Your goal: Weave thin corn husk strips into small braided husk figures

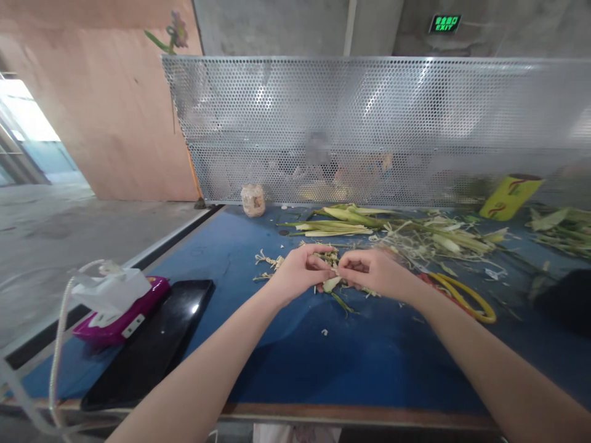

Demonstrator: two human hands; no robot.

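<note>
My left hand (300, 272) and my right hand (372, 272) meet over the middle of the blue table top (323, 357). Both are closed in a pinch on one small pale green plant strip (331, 283) held between them. Thin green shreds (344, 303) hang and lie under the hands. Loose pale scraps (268, 263) lie just left of my left hand. A heap of long green and cream stalks and leaves (392, 231) lies behind the hands.
Yellow-handled scissors (466, 299) lie right of my right wrist. A black phone (157, 344) and a magenta box with white tissue (115, 307) sit at the left. A perforated metal screen (369, 129) stands at the table's back, with a yellow carton (510, 197) and a small pale lump (253, 200) in front of it.
</note>
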